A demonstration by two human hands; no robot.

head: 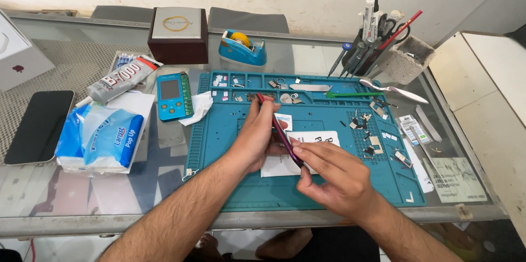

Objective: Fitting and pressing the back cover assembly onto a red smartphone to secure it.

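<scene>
Both hands, left hand (257, 138) and right hand (334, 177), pinch a thin dark-red slab-shaped phone (279, 129) edge-up above the teal rubber work mat (263, 185).

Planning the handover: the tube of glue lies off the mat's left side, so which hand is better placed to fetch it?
Probably the left hand: the glue tube lies on its side, and the right hand would have to cross over the phone both hold.
</scene>
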